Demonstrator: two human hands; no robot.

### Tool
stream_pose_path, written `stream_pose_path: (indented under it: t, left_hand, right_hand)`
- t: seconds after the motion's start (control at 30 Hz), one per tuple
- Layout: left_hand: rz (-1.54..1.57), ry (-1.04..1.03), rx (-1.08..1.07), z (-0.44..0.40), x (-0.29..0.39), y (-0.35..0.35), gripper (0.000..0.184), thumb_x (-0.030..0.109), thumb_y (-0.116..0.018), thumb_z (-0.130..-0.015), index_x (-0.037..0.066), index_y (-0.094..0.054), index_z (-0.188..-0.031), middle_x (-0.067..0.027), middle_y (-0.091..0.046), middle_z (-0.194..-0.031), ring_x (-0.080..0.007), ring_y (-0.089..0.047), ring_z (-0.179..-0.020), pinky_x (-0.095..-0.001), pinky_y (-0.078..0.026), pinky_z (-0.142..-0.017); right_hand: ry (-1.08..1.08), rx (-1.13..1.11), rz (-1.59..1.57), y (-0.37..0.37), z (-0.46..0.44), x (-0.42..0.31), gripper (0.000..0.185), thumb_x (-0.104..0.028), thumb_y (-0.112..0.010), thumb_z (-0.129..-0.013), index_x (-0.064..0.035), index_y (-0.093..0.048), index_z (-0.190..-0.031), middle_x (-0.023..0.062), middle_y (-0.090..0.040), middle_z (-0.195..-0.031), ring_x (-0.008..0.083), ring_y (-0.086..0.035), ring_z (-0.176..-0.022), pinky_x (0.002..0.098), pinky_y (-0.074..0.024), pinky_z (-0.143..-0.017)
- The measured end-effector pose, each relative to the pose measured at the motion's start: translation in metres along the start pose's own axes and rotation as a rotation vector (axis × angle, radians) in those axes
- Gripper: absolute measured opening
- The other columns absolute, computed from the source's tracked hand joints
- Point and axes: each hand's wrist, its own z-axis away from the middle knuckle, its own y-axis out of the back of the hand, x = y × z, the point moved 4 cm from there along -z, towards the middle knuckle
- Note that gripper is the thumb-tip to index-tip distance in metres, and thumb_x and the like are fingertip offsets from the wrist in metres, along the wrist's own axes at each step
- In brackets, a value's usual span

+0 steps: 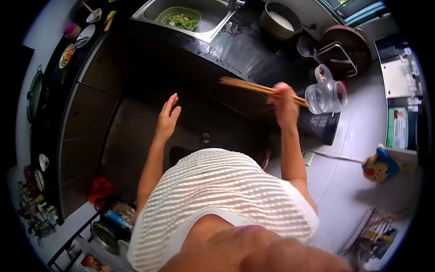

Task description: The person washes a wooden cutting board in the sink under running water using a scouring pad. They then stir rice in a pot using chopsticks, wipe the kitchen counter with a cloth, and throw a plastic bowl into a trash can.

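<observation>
My right hand (284, 103) is closed around a bundle of wooden chopsticks (244, 85), held nearly level above the edge of the dark counter. Their thin ends point left; the other ends reach close to a clear jar (322, 97) lying or tilted at the counter's right end. Whether they touch the jar I cannot tell. The exact number of sticks is unclear. My left hand (167, 121) hangs in the air over the floor, fingers stretched out and thumb apart, holding nothing.
A sink (216, 28) holds a green basket (192, 12) of leafy vegetables. On the counter (217, 53) stand a pot (275, 28) with white contents and a small bowl (322, 72). Along the left counter are plates of food (66, 56) and a wok (34, 97).
</observation>
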Motion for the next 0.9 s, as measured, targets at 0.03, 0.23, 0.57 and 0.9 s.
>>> stream_pose_path:
  t: [0.03, 0.23, 0.57, 0.9]
  left_hand:
    - [-0.011, 0.05, -0.018, -0.014, -0.007, -0.01, 0.041, 0.016, -0.05, -0.088, 0.004, -0.044, -0.126, -0.0131, -0.049, -0.122, -0.0216, -0.046, -0.114, -0.0302, -0.036, -0.095]
    - [-0.08, 0.034, -0.433, -0.09, 0.0, -0.082, 0.039, 0.02, -0.052, -0.087, 0.004, -0.047, -0.122, -0.0113, -0.05, -0.121, -0.0216, -0.048, -0.112, -0.0307, -0.037, -0.094]
    - [0.306, 0.133, -0.576, -0.303, 0.052, -0.169, 0.036, 0.023, -0.051, -0.089, 0.005, -0.05, -0.119, -0.007, -0.055, -0.112, -0.0136, -0.05, -0.103, -0.0267, -0.04, -0.085]
    - [0.258, 0.165, -0.424, -0.483, 0.074, -0.298, 0.063, 0.036, -0.062, -0.079, 0.002, -0.039, -0.127, -0.0116, -0.051, -0.116, -0.0173, -0.048, -0.102, -0.0279, -0.039, -0.081]
  right_hand:
    - [0.046, 0.141, -0.04, 0.029, -0.003, -0.004, 0.031, -0.029, -0.043, -0.094, -0.0021, -0.055, -0.083, 0.0066, -0.053, -0.082, 0.0137, -0.054, -0.064, 0.0246, -0.046, -0.061]
    - [0.026, 0.361, 0.006, 0.103, -0.005, 0.014, 0.032, -0.032, -0.043, -0.093, -0.0012, -0.05, -0.1, 0.0096, -0.055, -0.086, 0.0192, -0.059, -0.077, 0.03, -0.0498, -0.069]
    - [0.265, 0.683, 0.265, 0.144, -0.086, -0.06, 0.035, -0.029, -0.044, -0.093, 0.003, -0.054, -0.103, 0.0134, -0.061, -0.089, 0.0199, -0.062, -0.077, 0.0286, -0.0516, -0.073]
    - [0.211, 0.735, 0.395, 0.172, -0.22, -0.051, 0.021, -0.019, -0.052, -0.089, -0.0003, -0.058, -0.095, 0.0089, -0.062, -0.084, 0.0156, -0.062, -0.072, 0.0267, -0.0526, -0.066]
